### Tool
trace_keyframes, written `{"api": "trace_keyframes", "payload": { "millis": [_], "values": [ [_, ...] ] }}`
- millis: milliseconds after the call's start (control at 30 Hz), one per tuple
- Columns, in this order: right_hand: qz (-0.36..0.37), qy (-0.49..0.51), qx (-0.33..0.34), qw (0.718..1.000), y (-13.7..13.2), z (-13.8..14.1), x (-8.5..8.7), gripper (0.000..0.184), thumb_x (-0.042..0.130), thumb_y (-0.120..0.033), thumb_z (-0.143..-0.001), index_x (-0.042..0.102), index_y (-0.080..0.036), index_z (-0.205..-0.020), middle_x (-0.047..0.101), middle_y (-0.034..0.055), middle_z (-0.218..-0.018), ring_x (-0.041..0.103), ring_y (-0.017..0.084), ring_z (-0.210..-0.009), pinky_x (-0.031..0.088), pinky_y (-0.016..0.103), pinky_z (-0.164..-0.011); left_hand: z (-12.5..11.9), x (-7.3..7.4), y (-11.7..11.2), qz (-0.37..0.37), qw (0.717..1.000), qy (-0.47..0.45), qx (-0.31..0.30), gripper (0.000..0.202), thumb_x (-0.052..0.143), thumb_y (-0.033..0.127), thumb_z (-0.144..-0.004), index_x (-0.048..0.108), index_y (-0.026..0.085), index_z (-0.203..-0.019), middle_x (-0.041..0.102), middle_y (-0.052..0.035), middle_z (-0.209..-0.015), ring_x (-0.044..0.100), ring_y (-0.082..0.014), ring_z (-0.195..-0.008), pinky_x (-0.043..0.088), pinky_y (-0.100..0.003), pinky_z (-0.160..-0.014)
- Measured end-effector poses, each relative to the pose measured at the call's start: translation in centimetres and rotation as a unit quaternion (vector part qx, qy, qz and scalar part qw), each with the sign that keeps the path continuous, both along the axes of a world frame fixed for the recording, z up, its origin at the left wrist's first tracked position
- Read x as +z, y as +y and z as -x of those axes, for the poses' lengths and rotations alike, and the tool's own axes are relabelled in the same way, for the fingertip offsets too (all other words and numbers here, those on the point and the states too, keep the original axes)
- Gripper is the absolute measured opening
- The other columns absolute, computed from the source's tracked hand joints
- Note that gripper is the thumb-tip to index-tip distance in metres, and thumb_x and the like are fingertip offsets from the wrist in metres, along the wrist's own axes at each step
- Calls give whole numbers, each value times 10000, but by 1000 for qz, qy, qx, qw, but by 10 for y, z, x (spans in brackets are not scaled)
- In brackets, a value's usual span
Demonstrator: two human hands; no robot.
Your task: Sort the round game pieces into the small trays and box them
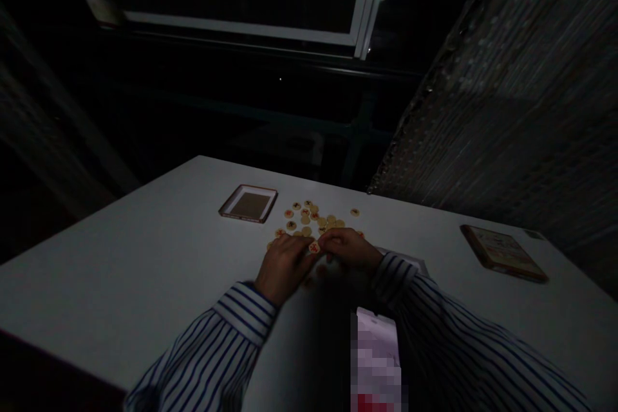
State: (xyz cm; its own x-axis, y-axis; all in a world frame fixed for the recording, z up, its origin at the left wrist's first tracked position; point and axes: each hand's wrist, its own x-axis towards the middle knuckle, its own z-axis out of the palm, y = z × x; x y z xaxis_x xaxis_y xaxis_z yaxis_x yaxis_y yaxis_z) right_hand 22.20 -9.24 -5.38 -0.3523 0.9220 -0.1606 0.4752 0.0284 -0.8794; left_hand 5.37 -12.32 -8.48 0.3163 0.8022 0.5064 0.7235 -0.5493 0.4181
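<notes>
A round Chinese chess piece (314,247) with a red character is pinched between both hands, its face turned up towards me. The thumb and fingers of my left hand (284,264) are closed at its left edge. From the right, the fingertips of my right hand (351,248) close on the same piece. Just beyond the hands lie several loose wooden chess pieces (305,220), some showing red or black characters, others with blank faces up. A few more pieces sit in dark shadow below my hands, too dim to read.
An open shallow box part (223,210) lies at the back left of the white table (145,257). At the right rests a flat brown box (505,252). A pale sheet (418,264) is partly under my right sleeve. A phone-like object (377,347), partly blurred out, is near me.
</notes>
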Motion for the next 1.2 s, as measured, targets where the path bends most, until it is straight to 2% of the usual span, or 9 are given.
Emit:
{"api": "trace_keyframes", "payload": {
  "millis": [100, 233, 367, 500, 700, 833, 933, 1033, 1200],
  "values": [
    [-94, -59, -16, 994, 3, -12, 4, 193, 484, -286, -729, 614, -151, -775, 624, 12, -702, 545, 98, -613, 416, 203, -564, 0, 1, 1, 8, 999, 37, 10, 259, 461, 334, -808, 573, 217, -1009, 612, -40, -922, 512, -186, -881, 371, -351, -808],
    [-202, -220, -36, 954, 3, -32, 11, 219, 449, -303, -749, 621, -178, -801, 626, 19, -718, 547, 124, -660, 380, 220, -600, -1, 8, 2, 7, 994, 107, 23, 227, 476, 333, -789, 623, 209, -910, 564, -67, -920, 478, -206, -886, 373, -349, -763],
    [-225, -337, -9, 914, -1, -38, 11, 230, 426, -276, -758, 618, -194, -855, 638, 29, -780, 547, 132, -693, 343, 225, -617, -5, 14, 4, 1, 987, 160, 20, 210, 492, 338, -772, 655, 211, -812, 535, -82, -937, 457, -221, -887, 364, -369, -755],
    [-244, -401, 35, 882, -5, -34, 9, 228, 422, -277, -766, 620, -202, -851, 643, 47, -852, 547, 168, -803, 332, 254, -683, -10, 16, 7, -3, 984, 180, 5, 174, 520, 308, -752, 658, 203, -769, 533, -91, -919, 448, -237, -904, 364, -387, -758],
    [-245, -442, 64, 861, -4, -27, 7, 281, 422, -375, -786, 597, -205, -926, 633, 72, -928, 541, 209, -876, 338, 309, -724, -12, 18, 10, 1, 984, 179, -19, 136, 549, 299, -728, 653, 211, -731, 542, -92, -902, 440, -258, -936, 367, -391, -740],
    [-252, -451, 69, 853, -1, -22, 2, 291, 453, -403, -764, 582, -198, -926, 627, 84, -946, 534, 227, -896, 341, 334, -735, -12, 27, 14, 6, 985, 171, -35, 125, 545, 298, -727, 640, 218, -742, 542, -81, -905, 462, -234, -881, 376, -372, -722],
    [-263, -447, 70, 852, 2, -21, -2, 263, 476, -382, -747, 580, -195, -900, 629, 83, -933, 534, 230, -896, 345, 341, -735, -15, 35, 21, 8, 983, 183, -31, 121, 548, 234, -707, 638, 222, -786, 555, -82, -899, 473, -244, -879, 388, -370, -718],
    [-264, -424, 61, 864, 4, -23, -5, 225, 484, -343, -738, 588, -194, -869, 635, 76, -901, 544, 224, -872, 353, 337, -727, -22, 37, 29, 9, 985, 172, -2, 228, 510, 156, -701, 633, 218, -882, 579, -86, -895, 484, -256, -892, 399, -373, -730],
    [-179, -240, -2, 954, 10, -33, -5, 197, 493, -332, -727, 609, -195, -807, 638, 20, -765, 561, 140, -694, 383, 249, -625, -29, 24, 36, 22, 996, 88, 1, 292, 454, 129, -737, 608, 210, -971, 619, -64, -903, 522, -218, -888, 402, -356, -784]
  ]
}}
